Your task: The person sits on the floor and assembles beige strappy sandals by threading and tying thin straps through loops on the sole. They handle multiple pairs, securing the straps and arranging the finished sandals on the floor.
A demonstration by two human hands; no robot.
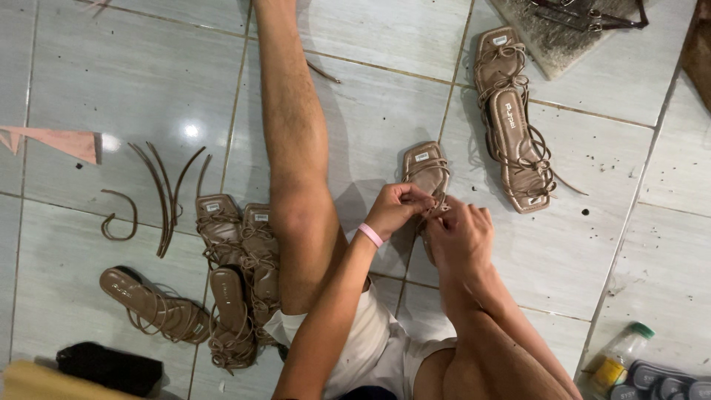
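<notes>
Sitting on the tiled floor (578,252), the person has a tan strappy sandal (426,167) in front of the knee, and both hands meet over its near end. The left hand (396,207) pinches a thin strap, fingers closed on it; the right hand (459,237) grips the same strap close beside it. This looks like the lacing or knotting stage. The next move seems to call for a steady pull with the strap kept taut. Finished sandals (229,296) lie by the left leg, loose straps (159,196) beyond them.
</notes>
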